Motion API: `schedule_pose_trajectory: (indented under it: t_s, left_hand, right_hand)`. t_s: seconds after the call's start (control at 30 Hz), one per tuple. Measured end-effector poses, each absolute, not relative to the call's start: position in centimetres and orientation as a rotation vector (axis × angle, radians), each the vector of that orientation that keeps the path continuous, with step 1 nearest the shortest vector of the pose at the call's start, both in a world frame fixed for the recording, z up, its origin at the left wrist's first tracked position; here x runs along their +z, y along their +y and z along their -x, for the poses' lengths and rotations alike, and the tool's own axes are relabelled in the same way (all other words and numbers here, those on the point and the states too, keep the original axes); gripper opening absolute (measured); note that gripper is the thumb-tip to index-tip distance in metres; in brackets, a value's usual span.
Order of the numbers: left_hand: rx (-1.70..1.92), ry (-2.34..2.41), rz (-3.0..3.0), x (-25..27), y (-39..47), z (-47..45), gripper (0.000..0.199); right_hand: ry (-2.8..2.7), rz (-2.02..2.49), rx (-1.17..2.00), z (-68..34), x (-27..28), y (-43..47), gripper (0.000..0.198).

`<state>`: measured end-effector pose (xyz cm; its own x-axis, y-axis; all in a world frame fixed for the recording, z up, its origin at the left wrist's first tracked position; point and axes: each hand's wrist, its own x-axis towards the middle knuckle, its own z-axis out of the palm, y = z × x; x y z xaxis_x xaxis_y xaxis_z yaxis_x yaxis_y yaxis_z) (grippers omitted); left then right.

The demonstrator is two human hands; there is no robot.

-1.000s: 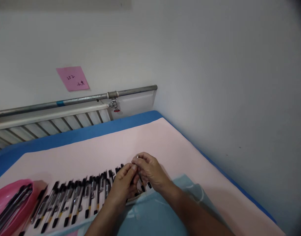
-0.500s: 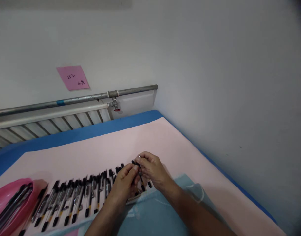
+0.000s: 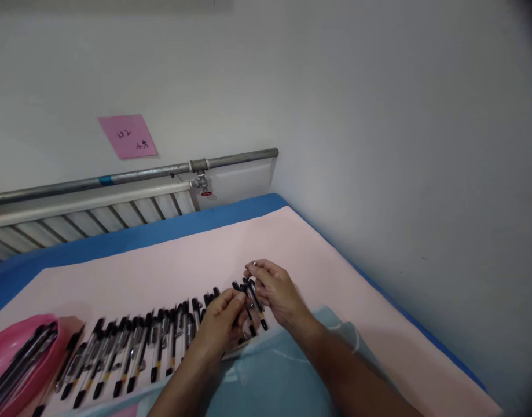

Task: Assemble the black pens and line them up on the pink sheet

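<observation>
A row of black-capped clear pens [image 3: 131, 347] lies side by side on the pink sheet. My left hand [image 3: 224, 318] is closed over the right part of this row, thumb against fingers; whatever is in its pinch is hidden. Just to the right and a little higher, my right hand [image 3: 276, 292] pinches a small shiny piece [image 3: 254, 264] between thumb and fingertips, too small to name. Beneath the right fingers, several more pens [image 3: 257, 304] lie slanted on the sheet. The two hands are close together but apart.
A pink basin [image 3: 52, 347] with several pens in it stands at the lower left. Blue cloth [image 3: 283, 376] lies along the front. The pink sheet [image 3: 183, 255] covers a blue-edged surface, with a radiator [image 3: 118, 217] behind and a wall at right.
My right hand has risen slightly and moved right, away from the left hand, with the shiny piece in its fingertips. More of the pens below it now show. My left hand has barely moved.
</observation>
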<state>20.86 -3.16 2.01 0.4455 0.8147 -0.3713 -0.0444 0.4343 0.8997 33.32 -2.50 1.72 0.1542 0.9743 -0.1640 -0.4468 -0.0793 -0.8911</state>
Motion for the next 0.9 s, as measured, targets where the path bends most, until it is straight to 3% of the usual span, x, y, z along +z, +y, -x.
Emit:
schedule_pose_trajectory:
  t_s: [0.27,0.67,0.9]
  left_hand:
    - [0.600,0.952,-1.020,1.7,-3.2,-20.7,0.036]
    - [0.659,0.986,-0.931,1.8,-2.8,-20.3,0.036]
    - [0.538,0.987,-1.010,2.2,-2.9,-20.5,0.037]
  right_hand:
    - [-0.605,1.070,1.199,-34.4,2.3,-2.3,0.021]
    - [-0.901,1.214,1.362,-32.8,1.2,-2.7,0.014]
    - [-0.550,1.086,1.033,-35.2,1.8,-1.3,0.014]
